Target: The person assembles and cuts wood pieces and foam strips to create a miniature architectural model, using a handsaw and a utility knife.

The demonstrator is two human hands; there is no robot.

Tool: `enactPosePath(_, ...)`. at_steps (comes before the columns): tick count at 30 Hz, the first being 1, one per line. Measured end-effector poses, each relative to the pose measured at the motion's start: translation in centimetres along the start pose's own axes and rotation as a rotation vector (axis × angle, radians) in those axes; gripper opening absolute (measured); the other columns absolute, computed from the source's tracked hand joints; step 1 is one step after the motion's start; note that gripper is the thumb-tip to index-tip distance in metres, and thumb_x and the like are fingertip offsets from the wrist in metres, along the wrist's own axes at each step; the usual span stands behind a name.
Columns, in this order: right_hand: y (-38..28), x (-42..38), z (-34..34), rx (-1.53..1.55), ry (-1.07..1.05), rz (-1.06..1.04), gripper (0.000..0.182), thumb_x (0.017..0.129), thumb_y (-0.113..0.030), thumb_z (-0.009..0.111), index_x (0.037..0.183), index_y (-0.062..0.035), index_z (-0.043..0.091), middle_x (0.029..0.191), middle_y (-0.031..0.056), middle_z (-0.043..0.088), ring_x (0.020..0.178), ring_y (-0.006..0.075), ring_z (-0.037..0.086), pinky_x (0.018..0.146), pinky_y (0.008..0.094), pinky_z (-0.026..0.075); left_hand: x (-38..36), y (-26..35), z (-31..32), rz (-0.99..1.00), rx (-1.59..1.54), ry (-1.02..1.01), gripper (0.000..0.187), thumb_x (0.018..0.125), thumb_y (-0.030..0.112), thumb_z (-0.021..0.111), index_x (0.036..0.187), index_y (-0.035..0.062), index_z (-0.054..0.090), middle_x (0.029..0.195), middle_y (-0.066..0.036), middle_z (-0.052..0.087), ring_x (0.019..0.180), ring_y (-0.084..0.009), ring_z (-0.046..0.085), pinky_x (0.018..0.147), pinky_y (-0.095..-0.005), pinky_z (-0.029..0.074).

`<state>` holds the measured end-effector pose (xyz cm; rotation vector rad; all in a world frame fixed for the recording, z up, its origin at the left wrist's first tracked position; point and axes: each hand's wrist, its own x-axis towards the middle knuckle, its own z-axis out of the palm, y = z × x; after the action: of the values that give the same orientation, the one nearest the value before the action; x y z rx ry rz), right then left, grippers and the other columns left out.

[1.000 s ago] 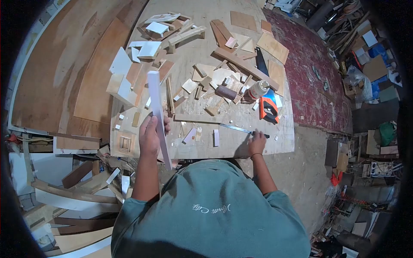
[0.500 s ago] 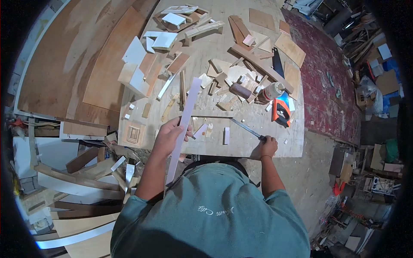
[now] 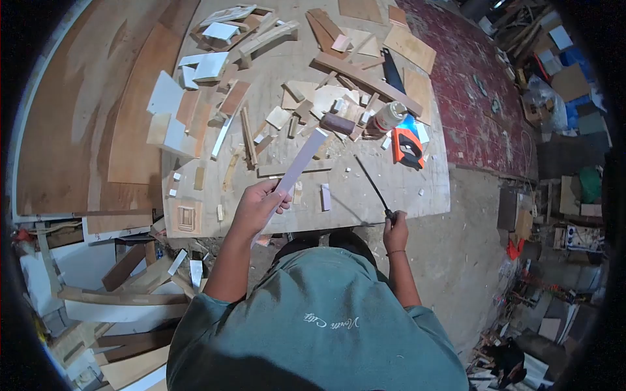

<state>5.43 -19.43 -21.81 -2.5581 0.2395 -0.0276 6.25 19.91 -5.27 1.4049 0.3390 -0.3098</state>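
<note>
My left hand is closed around a long, flat, pale lilac strip. The strip slants up over the front of the table, and its lower end passes under my wrist. My right hand grips the dark handle of a long, thin file-like tool at the table's front edge. That tool points away from me, tilted to the left, and throws a shadow on the tabletop. Between my hands a small lilac block lies on the table. Behind the strip lies a flat wooden bar.
On the wooden table are a handsaw with an orange handle, a glue-like bottle, a brown cylinder and several wood offcuts. White-faced wooden pieces stand at the left. Plywood sheets lean beyond them.
The view has shifted, so the table's contents sit further left. The lilac strip has tilted to the right. My right hand has turned the thin tool more upright, its tip away from the wooden bar.
</note>
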Motion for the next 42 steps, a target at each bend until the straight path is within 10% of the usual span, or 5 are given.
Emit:
enactPosePath(5,-1.4,-1.1,-2.4,0.202,-0.085,0.11,0.029,0.084,-0.008,0.06,0.108,-0.0029,0.045,0.087,0.0241,0.062,0.083,0.0446,0.062,0.073,0.0472,0.049,1.1,0.1,1.7,-0.021,0.042,-0.119,0.03,0.093,0.016,0.054,0.116,-0.002,0.062,0.086,-0.005,0.064,0.073,-0.0109,0.061,0.064,-0.0254,0.048)
enactPosePath(9,-0.8,-1.1,-2.9,0.402,0.021,0.01,0.025,0.086,-0.002,0.055,0.105,-0.0007,0.04,0.082,0.0145,0.063,0.069,0.0202,0.066,0.06,0.0326,0.053,1.6,0.2,3.6,-0.034,0.036,-0.162,0.032,0.092,0.012,0.051,0.117,-0.0057,0.06,0.084,-0.007,0.065,0.074,-0.0127,0.061,0.064,-0.0245,0.048)
enactPosePath(21,2.6,5.2,-8.8,0.657,0.068,0.013,0.033,0.087,-0.001,0.053,0.118,-0.0037,0.042,0.073,0.0025,0.054,0.054,0.0086,0.051,0.047,0.0239,0.043,4.4,2.3,16.2,0.375,0.538,-0.022,0.045,0.07,0.004,0.067,0.115,0.0089,0.063,0.1,-0.01,0.055,0.086,-0.0206,0.059,0.078,-0.0311,0.05)
enactPosePath(31,15.8,12.9,-19.6,1.042,0.051,0.091,0.027,0.088,0.003,0.052,0.112,-0.0021,0.041,0.076,0.0044,0.053,0.061,0.0111,0.054,0.058,0.0258,0.049,14.0,0.7,37.2,0.499,0.707,-0.184,0.043,0.073,0.007,0.064,0.116,0.0044,0.066,0.083,-0.008,0.053,0.071,-0.0171,0.054,0.065,-0.0286,0.045)
enactPosePath(42,25.1,16.3,-22.0,0.581,-0.135,0.199,0.027,0.088,-0.009,0.055,0.113,-0.0038,0.047,0.069,0.0137,0.058,0.06,0.0255,0.061,0.057,0.0377,0.046,26.6,-13.7,51.0,0.559,0.869,-0.409,0.034,0.073,0.014,0.068,0.105,0.0035,0.064,0.092,-0.013,0.059,0.085,-0.0291,0.061,0.075,-0.0368,0.05)
